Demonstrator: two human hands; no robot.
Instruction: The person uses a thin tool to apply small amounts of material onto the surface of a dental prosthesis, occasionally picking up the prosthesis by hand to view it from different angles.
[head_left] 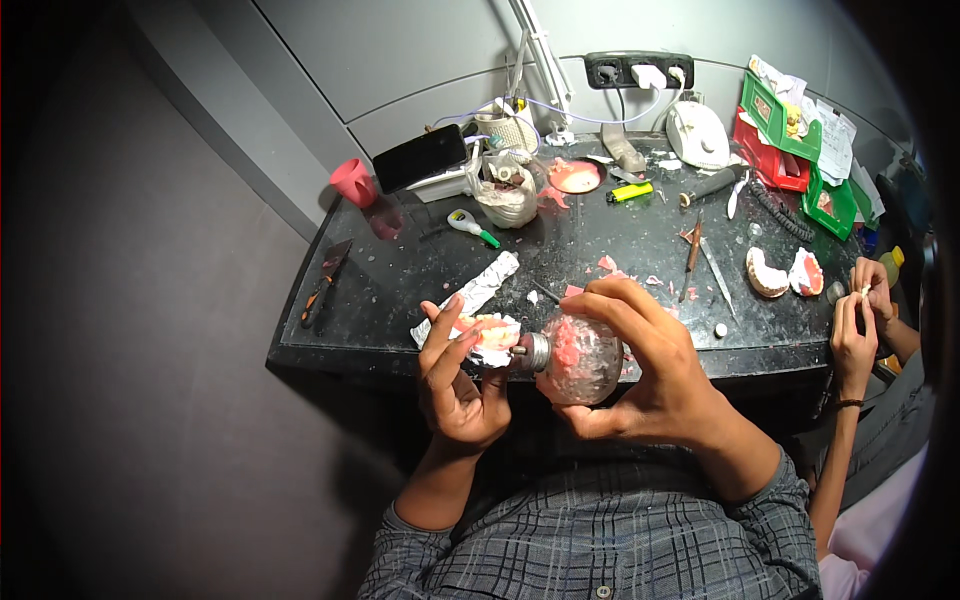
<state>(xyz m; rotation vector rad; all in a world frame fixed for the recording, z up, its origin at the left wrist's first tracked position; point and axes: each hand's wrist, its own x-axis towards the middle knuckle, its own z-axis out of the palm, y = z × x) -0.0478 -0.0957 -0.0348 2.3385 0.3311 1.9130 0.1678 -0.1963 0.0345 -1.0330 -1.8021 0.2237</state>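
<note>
My left hand (462,402) grips a dental model (494,345) with a white base, pink wax and a row of teeth. Around a round glass spirit burner (592,372), my right hand (655,345) is closed. The burner lies tilted on its side in the air, its metal neck pointing left at the model, and pink wax clings to the glass. Whether a flame burns at the wick I cannot make out. Just behind my left hand, a crumpled foil strip (482,284) rests on the black desk (400,290). Pink wax scraps (608,266) lie behind the burner.
At the right, another person's hands (855,325) hold something small near two dental casts (768,272). A wax knife (692,262) and a thin metal blade (718,280) lie behind my right hand. Farther back stand a phone (420,158), a pink cup (353,183) and green bins (780,120).
</note>
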